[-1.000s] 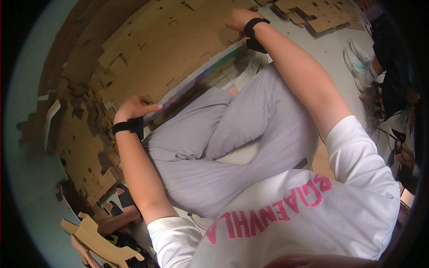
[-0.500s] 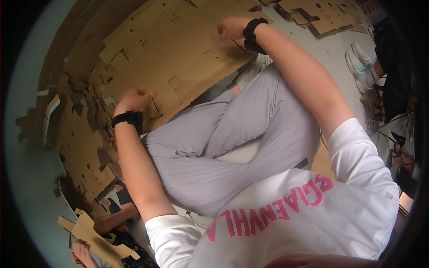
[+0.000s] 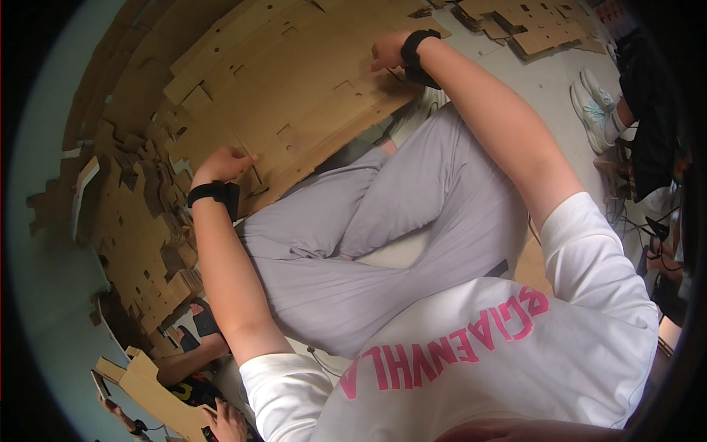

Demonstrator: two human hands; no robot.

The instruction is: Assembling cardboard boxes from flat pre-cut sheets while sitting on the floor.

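A large flat brown cardboard sheet (image 3: 294, 92), with slots, small holes and a notched edge, lies in front of my crossed legs. Over its near left corner is my left hand (image 3: 224, 163), thumb and fingers drawn together beside a dark narrow slot. My right hand (image 3: 389, 53) is at the sheet's right end, its fingers curled into a pinch above another dark slit. Whatever is between the fingertips, if anything, is too small to make out. Each wrist wears a black band.
Cut cardboard pieces (image 3: 136, 243) are heaped along the left, with more sheets (image 3: 526, 26) at the far right. A co-worker's hand (image 3: 227, 422) holds a folded cardboard piece (image 3: 158, 383) at lower left. Another person's white shoes (image 3: 589, 110) and cables (image 3: 626, 221) are at right.
My right hand has shifted slightly right, and my left hand slightly right too. The large sheet stays put. At lower left, the co-worker's cardboard piece has turned and a second hand shows.
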